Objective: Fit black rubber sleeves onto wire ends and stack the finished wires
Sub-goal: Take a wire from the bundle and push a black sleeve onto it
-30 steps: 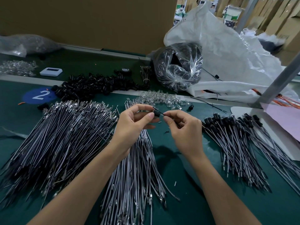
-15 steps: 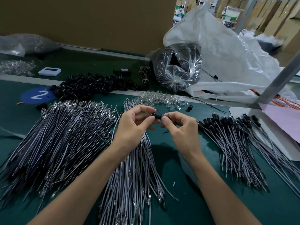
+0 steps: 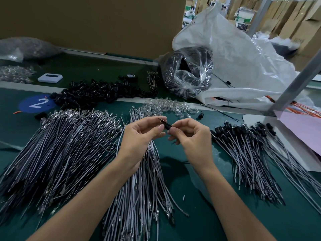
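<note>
I am pinching wire end [image 3: 162, 120] in left hand [image 3: 144, 134], sleeve [image 3: 167, 126] in right hand [image 3: 192, 136]; judging a straight, in-line push toward 9 o'clock seats it best.

Tabletop [image 3: 199, 214]: big wire pile [image 3: 57, 145] left, middle wire bundle [image 3: 144, 185] centre, finished wires [image 3: 251, 153] right. Loose sleeves [image 3: 97, 93] behind big pile, number disc [image 3: 37, 102] just left of them. Small parts heap [image 3: 168, 106] behind middle bundle. Bagged coil [image 3: 188, 72] further back, sack [image 3: 234, 49] behind it. Left hand [image 3: 139, 136] and right hand [image 3: 192, 136] meet above middle bundle, one sleeve [image 3: 167, 126] pinched between them.
</note>
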Motion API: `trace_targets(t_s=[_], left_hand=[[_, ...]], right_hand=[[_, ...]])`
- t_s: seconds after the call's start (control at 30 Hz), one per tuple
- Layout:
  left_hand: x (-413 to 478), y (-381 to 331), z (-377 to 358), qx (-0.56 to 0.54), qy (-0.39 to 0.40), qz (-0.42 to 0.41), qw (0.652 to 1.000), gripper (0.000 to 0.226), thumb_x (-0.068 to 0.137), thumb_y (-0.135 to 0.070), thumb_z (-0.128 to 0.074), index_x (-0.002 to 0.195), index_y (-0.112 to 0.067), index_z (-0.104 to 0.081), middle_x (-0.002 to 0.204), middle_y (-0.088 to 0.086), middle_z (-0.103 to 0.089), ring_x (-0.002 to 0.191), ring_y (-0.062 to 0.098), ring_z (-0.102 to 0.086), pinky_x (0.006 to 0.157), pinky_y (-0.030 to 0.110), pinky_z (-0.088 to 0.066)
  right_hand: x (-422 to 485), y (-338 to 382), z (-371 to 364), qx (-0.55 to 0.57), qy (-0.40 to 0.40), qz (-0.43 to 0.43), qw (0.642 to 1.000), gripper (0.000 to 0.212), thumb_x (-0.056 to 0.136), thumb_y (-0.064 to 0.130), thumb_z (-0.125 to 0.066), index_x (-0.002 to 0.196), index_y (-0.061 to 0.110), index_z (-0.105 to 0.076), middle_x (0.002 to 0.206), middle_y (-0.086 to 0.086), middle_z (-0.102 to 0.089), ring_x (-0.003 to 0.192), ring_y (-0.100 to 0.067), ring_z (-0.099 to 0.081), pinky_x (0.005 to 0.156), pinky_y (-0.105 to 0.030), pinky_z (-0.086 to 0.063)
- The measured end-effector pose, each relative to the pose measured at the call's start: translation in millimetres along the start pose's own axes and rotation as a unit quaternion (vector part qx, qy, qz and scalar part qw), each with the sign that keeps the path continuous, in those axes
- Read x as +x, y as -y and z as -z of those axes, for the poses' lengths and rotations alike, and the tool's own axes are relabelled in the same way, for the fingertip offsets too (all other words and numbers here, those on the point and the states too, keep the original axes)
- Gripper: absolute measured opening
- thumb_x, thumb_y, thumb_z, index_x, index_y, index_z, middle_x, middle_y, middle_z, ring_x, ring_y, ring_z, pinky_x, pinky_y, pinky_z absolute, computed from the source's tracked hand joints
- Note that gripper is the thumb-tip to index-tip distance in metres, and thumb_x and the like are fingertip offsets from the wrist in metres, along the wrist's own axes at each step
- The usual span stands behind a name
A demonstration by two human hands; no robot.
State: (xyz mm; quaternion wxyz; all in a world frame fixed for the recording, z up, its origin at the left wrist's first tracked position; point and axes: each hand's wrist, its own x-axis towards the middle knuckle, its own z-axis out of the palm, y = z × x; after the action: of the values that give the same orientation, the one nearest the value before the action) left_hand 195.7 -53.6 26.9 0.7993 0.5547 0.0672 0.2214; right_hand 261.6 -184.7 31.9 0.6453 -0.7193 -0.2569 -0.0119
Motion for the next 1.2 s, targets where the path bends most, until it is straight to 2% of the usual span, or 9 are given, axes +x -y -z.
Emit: trace_targets(t_s=[0.17, 0.27, 0.37, 0.53, 0.67, 0.77, 0.97, 1.2], left_hand=[[0.5, -2.7, 1.7, -0.006, -0.022, 0.003, 1.000, 0.025, 0.076, 0.005, -0.069, 0.087, -0.016, -0.078, 0.089, 0.009, -0.077, 0.082, 0.018, -0.073, 0.073, 0.021, -0.057], [-0.8, -4.5, 1.9, -0.009, -0.010, 0.007, 1.000, 0.021, 0.067, -0.004, -0.074, 0.082, -0.018, -0.080, 0.090, 0.011, -0.077, 0.084, 0.020, -0.073, 0.076, 0.022, -0.057], [-1.3, -5.5, 1.3, -0.017, -0.006, 0.011, 1.000, 0.020, 0.064, -0.011, -0.076, 0.083, -0.016, -0.081, 0.091, 0.011, -0.077, 0.083, 0.020, -0.074, 0.077, 0.022, -0.057], [-2.2, -4.7, -0.3, -0.017, -0.038, -0.009, 0.999, 0.020, 0.066, -0.005, -0.076, 0.086, -0.009, -0.076, 0.081, 0.007, -0.076, 0.076, 0.017, -0.072, 0.071, 0.020, -0.056], [-2.3, -5.4, 0.0, -0.038, -0.048, -0.004, 0.998, 0.022, 0.056, -0.012, -0.080, 0.078, -0.014, -0.077, 0.079, 0.006, -0.075, 0.078, 0.017, -0.072, 0.071, 0.019, -0.055], [-0.9, -6.2, 1.7, -0.050, -0.049, 0.004, 0.998, 0.026, 0.050, -0.017, -0.084, 0.075, -0.014, -0.078, 0.079, 0.007, -0.075, 0.078, 0.019, -0.071, 0.073, 0.021, -0.057], [-1.4, -5.4, 3.1, -0.041, -0.020, 0.015, 0.999, 0.033, 0.045, -0.023, -0.085, 0.076, -0.013, -0.079, 0.079, 0.007, -0.075, 0.076, 0.018, -0.072, 0.074, 0.022, -0.057], [-0.3, -7.4, 4.7, -0.059, -0.003, 0.026, 0.998, 0.031, 0.047, -0.019, -0.084, 0.077, -0.012, -0.080, 0.079, 0.008, -0.075, 0.073, 0.017, -0.072, 0.071, 0.021, -0.056]], right_hand=[[0.5, 3.0, 1.1, 0.064, 0.036, -0.003, 0.997, 0.015, 0.082, -0.003, -0.072, 0.081, 0.009, -0.064, 0.072, -0.009, -0.074, 0.063, -0.022, -0.072, 0.053, -0.023, -0.052], [0.4, 2.7, 1.3, 0.054, 0.037, -0.002, 0.998, 0.016, 0.083, -0.003, -0.072, 0.081, 0.011, -0.063, 0.071, -0.007, -0.074, 0.062, -0.023, -0.072, 0.053, -0.023, -0.052], [0.1, 2.1, 1.9, 0.039, 0.034, -0.001, 0.999, 0.019, 0.083, -0.002, -0.072, 0.080, 0.013, -0.062, 0.070, -0.006, -0.074, 0.061, -0.022, -0.072, 0.053, -0.022, -0.052], [-1.3, 2.0, -1.0, 0.052, 0.048, 0.001, 0.998, 0.015, 0.085, -0.002, -0.071, 0.081, 0.011, -0.063, 0.071, -0.008, -0.074, 0.062, -0.023, -0.073, 0.053, -0.024, -0.053], [-0.9, 1.4, -0.5, 0.072, 0.035, -0.003, 0.997, 0.009, 0.090, 0.003, -0.066, 0.084, 0.007, -0.062, 0.074, -0.009, -0.074, 0.062, -0.026, -0.072, 0.053, -0.027, -0.054], [-0.7, -0.3, -0.3, 0.046, 0.002, 0.018, 0.999, 0.012, 0.090, 0.008, -0.068, 0.081, 0.011, -0.061, 0.068, -0.002, -0.070, 0.060, -0.020, -0.070, 0.056, -0.027, -0.053], [0.0, -0.9, -1.3, 0.024, -0.007, 0.041, 0.999, 0.016, 0.087, 0.004, -0.071, 0.078, 0.014, -0.061, 0.064, 0.005, -0.064, 0.055, -0.010, -0.061, 0.057, -0.027, -0.051], [-1.3, 2.0, 1.0, 0.070, 0.017, 0.059, 0.996, 0.014, 0.085, 0.006, -0.072, 0.079, 0.013, -0.062, 0.066, 0.002, -0.067, 0.057, -0.016, -0.066, 0.057, -0.022, -0.051]])
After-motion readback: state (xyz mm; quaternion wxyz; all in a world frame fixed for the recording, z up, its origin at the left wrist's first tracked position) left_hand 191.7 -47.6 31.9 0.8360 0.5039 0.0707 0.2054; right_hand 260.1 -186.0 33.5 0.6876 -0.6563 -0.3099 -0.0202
